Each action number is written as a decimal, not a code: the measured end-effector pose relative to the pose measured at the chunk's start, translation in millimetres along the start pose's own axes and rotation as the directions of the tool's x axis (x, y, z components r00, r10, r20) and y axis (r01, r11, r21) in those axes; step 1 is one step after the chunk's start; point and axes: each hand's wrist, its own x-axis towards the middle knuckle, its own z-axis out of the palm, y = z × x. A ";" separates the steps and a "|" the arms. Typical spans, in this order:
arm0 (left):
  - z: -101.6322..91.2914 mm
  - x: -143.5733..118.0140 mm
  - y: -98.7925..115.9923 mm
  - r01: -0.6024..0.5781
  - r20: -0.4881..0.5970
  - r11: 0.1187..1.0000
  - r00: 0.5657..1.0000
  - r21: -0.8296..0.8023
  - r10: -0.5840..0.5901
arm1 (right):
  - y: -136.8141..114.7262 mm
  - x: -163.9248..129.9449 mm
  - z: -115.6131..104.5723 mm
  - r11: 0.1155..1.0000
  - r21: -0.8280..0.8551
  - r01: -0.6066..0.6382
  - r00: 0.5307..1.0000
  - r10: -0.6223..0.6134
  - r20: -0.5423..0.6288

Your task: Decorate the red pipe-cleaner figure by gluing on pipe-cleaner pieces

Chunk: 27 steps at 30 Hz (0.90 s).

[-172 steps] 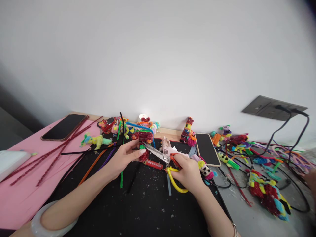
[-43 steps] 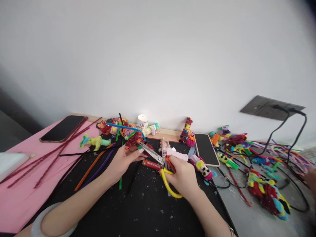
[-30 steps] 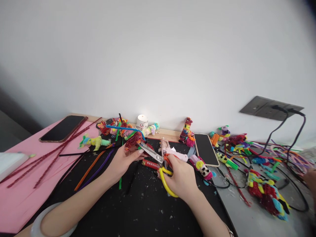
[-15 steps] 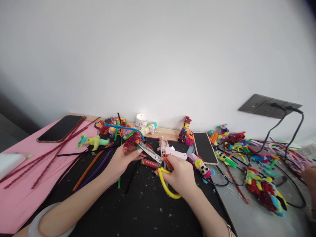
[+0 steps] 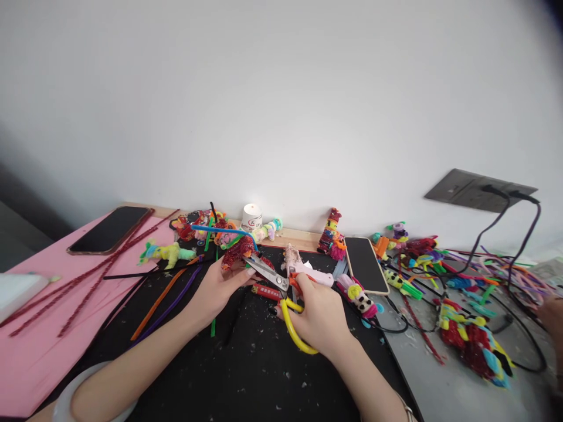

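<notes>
My left hand (image 5: 219, 286) grips a red glittery pipe-cleaner figure (image 5: 238, 250) with a blue pipe cleaner (image 5: 220, 230) arching off its top. My right hand (image 5: 320, 317) is closed on the yellow-and-orange handles of the scissors (image 5: 275, 283). The steel blades point up-left and their tips reach the figure beside my left thumb. Both hands hover over the black mat (image 5: 246, 369). A red lighter (image 5: 264, 291) lies just under the blades, and a pink glue gun (image 5: 308, 272) lies behind my right hand.
Two phones lie face up: one (image 5: 109, 229) on the pink sheet (image 5: 39, 346) at left, one (image 5: 366, 264) right of the glue gun. Finished pipe-cleaner figures (image 5: 472, 340), loose stems (image 5: 165, 298) and black cables (image 5: 505, 234) crowd the right side. Another person's hand (image 5: 552, 313) shows at the right edge.
Earlier the figure sat lower, in front of my left hand; it is now raised and tilted with the blue stem on top. The scissors have shifted slightly left toward it.
</notes>
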 end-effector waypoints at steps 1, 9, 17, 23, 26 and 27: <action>0.4 -0.1 0.3 0.001 0.002 1.000 1.000 -0.002 -0.001 | 0.1 0.7 -0.6 1.000 -0.006 -0.002 1.000 0.002 -0.007; 1.6 -2.2 0.2 0.028 -0.004 1.000 1.000 0.011 -0.028 | 0.5 1.6 -3.0 1.000 0.015 -0.001 0.998 0.002 -0.068; -2.2 4.4 3.5 0.022 -0.055 0.999 0.998 0.039 -0.020 | 11.7 2.2 -3.6 0.999 -0.005 -0.052 0.998 0.051 -0.044; -6.2 8.6 4.4 0.020 -0.129 0.997 0.992 0.076 -0.010 | 15.9 2.1 -3.5 0.998 0.003 -0.062 0.998 0.062 0.004; -8.4 9.7 5.4 -0.014 -0.182 0.997 0.983 0.075 0.028 | 17.7 2.2 -3.6 0.995 0.007 -0.104 0.995 0.104 0.003; -9.2 10.0 6.1 -0.035 -0.198 0.997 0.979 0.074 0.049 | 17.9 2.3 -3.7 0.992 0.017 -0.125 0.992 0.125 -0.001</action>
